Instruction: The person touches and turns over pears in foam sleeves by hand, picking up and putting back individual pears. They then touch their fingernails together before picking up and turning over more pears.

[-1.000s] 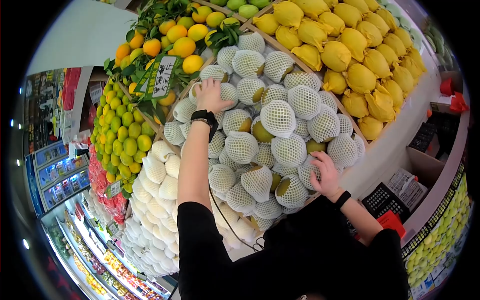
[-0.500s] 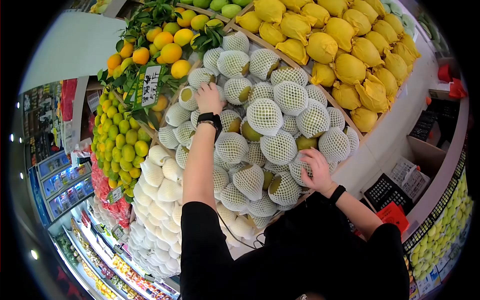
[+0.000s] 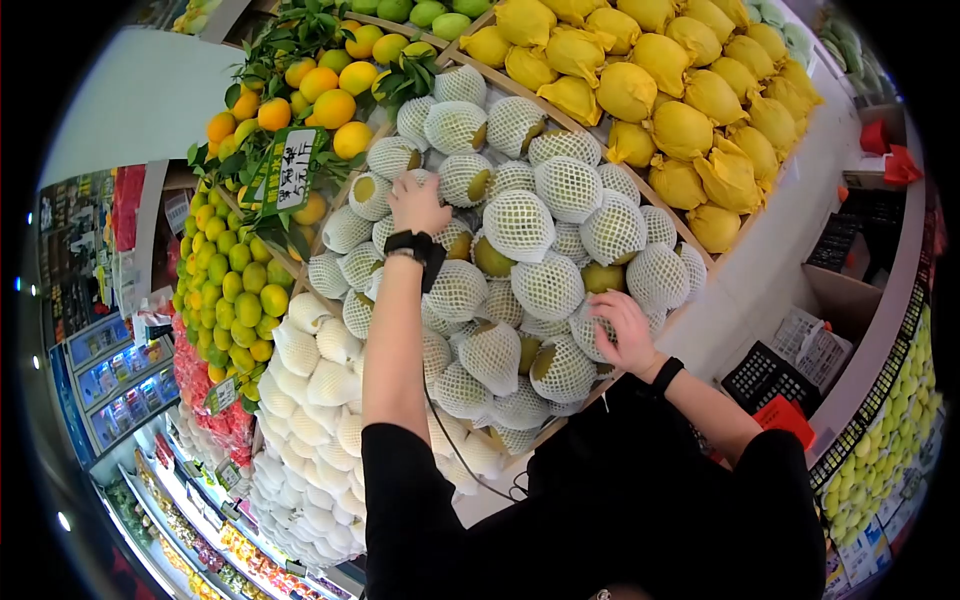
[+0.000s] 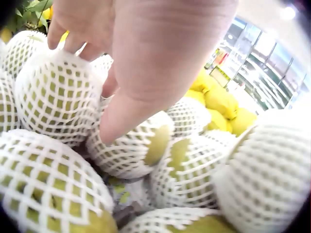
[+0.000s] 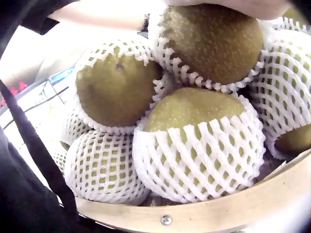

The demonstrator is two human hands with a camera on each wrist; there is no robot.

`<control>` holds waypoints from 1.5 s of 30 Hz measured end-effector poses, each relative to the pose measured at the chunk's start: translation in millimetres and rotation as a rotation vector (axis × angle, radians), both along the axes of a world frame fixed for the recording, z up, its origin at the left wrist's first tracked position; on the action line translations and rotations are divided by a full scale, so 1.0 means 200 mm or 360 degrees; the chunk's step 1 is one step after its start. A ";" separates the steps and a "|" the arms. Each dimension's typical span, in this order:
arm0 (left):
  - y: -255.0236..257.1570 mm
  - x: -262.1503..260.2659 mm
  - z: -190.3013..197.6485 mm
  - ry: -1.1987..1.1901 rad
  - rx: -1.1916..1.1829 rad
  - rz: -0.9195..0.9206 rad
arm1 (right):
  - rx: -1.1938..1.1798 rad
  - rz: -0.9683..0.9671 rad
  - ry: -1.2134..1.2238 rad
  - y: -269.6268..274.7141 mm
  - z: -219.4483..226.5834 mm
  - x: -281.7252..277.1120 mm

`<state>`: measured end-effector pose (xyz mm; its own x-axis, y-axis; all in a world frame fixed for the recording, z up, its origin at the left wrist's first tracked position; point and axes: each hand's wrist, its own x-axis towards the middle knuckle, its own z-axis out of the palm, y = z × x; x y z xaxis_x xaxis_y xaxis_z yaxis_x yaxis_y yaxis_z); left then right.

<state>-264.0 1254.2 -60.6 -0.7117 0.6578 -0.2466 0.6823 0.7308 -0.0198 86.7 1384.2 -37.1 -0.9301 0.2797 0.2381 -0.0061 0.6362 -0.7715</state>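
My left hand [image 3: 418, 205] lies over the far left part of a heap of brown-green pears in white foam nets. In the left wrist view, its fingers bend over the far side of a netted pear [image 4: 56, 97], their tips hidden. The thumb [image 4: 119, 119] points down beside that fruit, over the left end of another pear [image 4: 131, 148]. My right hand [image 3: 625, 333] rests over a netted pear [image 3: 587, 330] near the heap's front edge, fingers loosely bent. Its palm [image 5: 233, 5] overlaps the bare end of a pear [image 5: 214, 43] in the right wrist view.
A wooden rail [image 5: 194, 216] borders the heap. Beyond it are yellow-wrapped fruits [image 3: 690, 130] and leafy oranges [image 3: 335, 108] with a price sign [image 3: 293, 168]. White-netted fruits [image 3: 320, 385] lie at left. Black crates [image 3: 770, 375] stand at right on the floor.
The left hand has slid a little to the right across the pears and covers one that showed beside it. The right hand stays at the front edge. The head view has shifted slightly.
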 end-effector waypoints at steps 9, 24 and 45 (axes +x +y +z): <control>-0.27 0.69 0.24 -0.0208 0.0343 0.0004 | 0.0175 -0.0025 0.0023 -0.05 0.01 0.01; -0.36 1.10 0.15 0.0130 0.0583 0.0019 | 0.0638 -0.0064 -0.0329 -0.19 0.05 0.12; -0.31 1.10 0.16 0.0219 0.0749 0.0192 | 0.0342 0.0958 -0.0701 0.16 0.21 0.03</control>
<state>-44.6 1192.2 -28.9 -0.7947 0.5859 0.1584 0.6065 0.7559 0.2467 92.4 1416.3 4.0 -0.9287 -0.3142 -0.1968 -0.1197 0.7565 -0.6430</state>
